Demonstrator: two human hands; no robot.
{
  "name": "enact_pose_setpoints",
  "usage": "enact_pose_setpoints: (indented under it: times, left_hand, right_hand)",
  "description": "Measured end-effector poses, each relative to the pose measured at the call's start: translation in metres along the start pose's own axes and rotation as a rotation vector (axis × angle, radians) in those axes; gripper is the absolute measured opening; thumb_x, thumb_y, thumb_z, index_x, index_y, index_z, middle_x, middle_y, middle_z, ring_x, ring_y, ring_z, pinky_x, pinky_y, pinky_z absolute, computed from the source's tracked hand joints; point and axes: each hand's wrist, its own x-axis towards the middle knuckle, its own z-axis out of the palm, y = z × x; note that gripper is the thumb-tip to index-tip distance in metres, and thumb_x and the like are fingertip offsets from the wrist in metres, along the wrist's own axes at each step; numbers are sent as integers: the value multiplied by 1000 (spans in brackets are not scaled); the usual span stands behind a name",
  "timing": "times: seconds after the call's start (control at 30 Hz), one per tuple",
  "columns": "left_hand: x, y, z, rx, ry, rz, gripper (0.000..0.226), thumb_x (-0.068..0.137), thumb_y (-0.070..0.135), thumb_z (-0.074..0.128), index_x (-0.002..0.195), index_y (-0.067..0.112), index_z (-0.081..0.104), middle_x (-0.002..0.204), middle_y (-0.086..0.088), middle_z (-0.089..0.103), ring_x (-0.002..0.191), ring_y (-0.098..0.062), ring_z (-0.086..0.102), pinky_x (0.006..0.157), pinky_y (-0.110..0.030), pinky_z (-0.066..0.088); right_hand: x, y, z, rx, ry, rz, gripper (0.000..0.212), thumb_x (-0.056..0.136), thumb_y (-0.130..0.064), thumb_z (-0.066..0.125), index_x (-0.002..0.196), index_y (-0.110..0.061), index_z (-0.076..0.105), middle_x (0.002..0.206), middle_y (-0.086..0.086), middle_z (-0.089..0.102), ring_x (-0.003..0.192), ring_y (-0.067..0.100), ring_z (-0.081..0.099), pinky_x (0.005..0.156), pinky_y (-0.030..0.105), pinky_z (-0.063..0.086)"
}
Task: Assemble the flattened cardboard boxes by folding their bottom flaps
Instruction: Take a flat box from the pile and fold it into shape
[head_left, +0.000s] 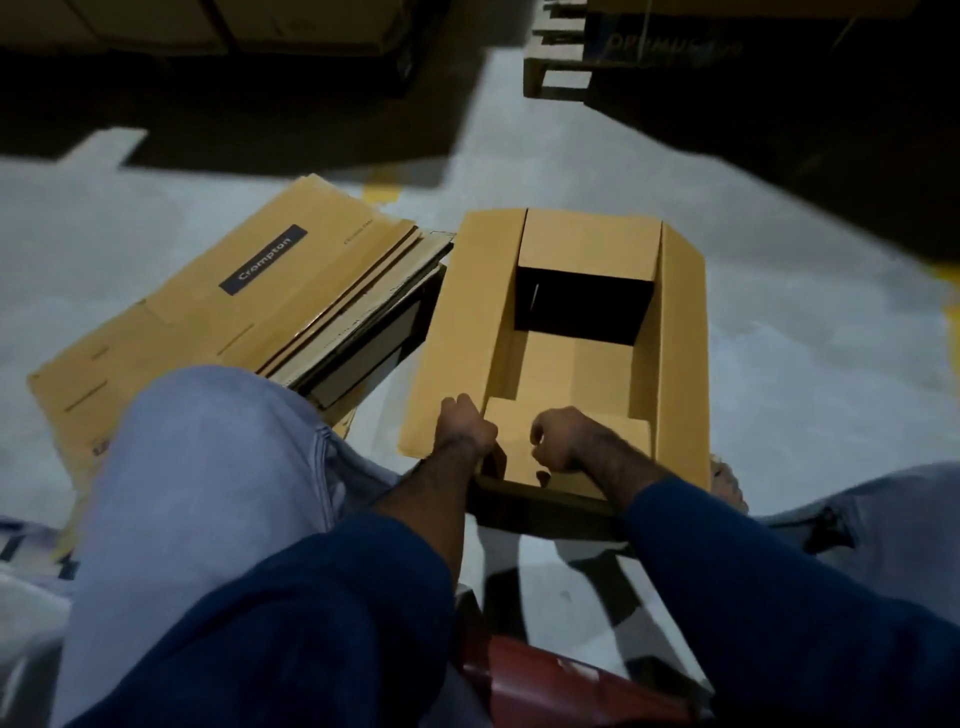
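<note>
Step in hand: The near short flap (597, 441) of the cardboard box (519, 364) is judged to be in the course of being folded inward.
Box location: The box is stood open on the grey floor (805, 374), between the person's legs and just beside the stack of flattened Crompton boxes (234, 312).
Flap status: The far short flap (587, 244) is seen turned in over the dark opening. The left long flap (457, 322) and the right long flap (683, 338) are splayed outward and not yet folded.
Left hand: The left hand (465, 428) is placed at the near left corner, with its fingers curled over the edge of the left long flap.
Right hand: The right hand (563, 441) is set on the near short flap with its fingers curled under. Whether the flap is pinched or only pressed cannot be told.
Technique: The short flap should be pushed down along its crease until level with the far one. Pressure is best applied close to the fold line, so that the board is not buckled.
Sequence: The long flaps should be closed only after both short flaps lie flat.
Risk: If the left long flap is dragged in early, the short flap may be trapped and the corner skewed.
</note>
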Motion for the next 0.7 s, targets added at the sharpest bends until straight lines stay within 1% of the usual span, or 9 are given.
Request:
enact_pose_setpoints:
  times: [0.1,0.2,0.27,0.37,0.43,0.5,0.57,0.63,0.7]
  left_hand:
    - [20,-3,6,-109,-71,-39,37,95,32,63,124,10,57,128,-14,61,112,-35,59,89,-39,53]
    - [36,4,14,-90,-33,-44,47,96,49,61,125,13,60,127,-12,64,114,-34,61,90,-39,51]
    - [46,15,16,-28,0,-44,45,99,46,59,124,9,62,125,-13,65,114,-35,62,87,-38,49]
    - [60,27,18,87,-15,-16,26,99,26,60,117,8,65,123,-14,66,113,-34,64,89,-40,54]
    - [69,28,20,146,-23,-5,20,95,19,63,110,6,68,115,-14,67,107,-32,66,81,-36,54]
    - [73,26,22,177,-12,2,15,91,19,69,102,8,68,107,-12,68,99,-29,68,70,-32,52]
    - [73,26,25,194,-5,13,14,89,22,72,96,10,67,101,-10,69,93,-27,68,67,-31,52]
    - [76,28,27,222,7,31,16,93,25,68,100,11,66,104,-10,69,94,-27,67,70,-32,53]
    - [87,32,23,239,28,66,29,97,33,63,116,11,63,115,-10,64,103,-28,65,76,-34,50]
  right_hand:
    - [7,14,6,3,-10,52,45,89,-20,71,132,-21,60,125,5,61,107,23,59,91,43,57]
    - [18,24,11,-35,87,75,43,91,-26,67,132,-20,54,123,7,55,106,26,56,92,45,55]
    - [28,26,16,-13,119,76,43,92,-29,64,132,-21,52,124,8,53,108,28,55,91,45,54]
    - [43,22,25,26,174,47,43,97,-34,57,136,-21,50,129,10,54,114,30,55,95,44,51]
    - [53,15,28,52,199,40,43,97,-32,54,137,-20,50,128,11,55,115,31,56,98,43,49]
    - [63,8,28,48,214,50,43,95,-30,53,137,-19,51,126,10,58,113,31,57,100,43,47]
    - [71,2,26,35,214,72,39,95,-30,52,132,-18,53,122,9,61,110,29,59,100,43,45]
    - [80,-3,22,29,191,78,35,96,-32,50,126,-17,57,118,9,63,107,28,60,100,44,44]
    - [88,-5,19,57,160,76,31,96,-34,50,120,-17,61,113,7,65,101,26,62,98,43,45]
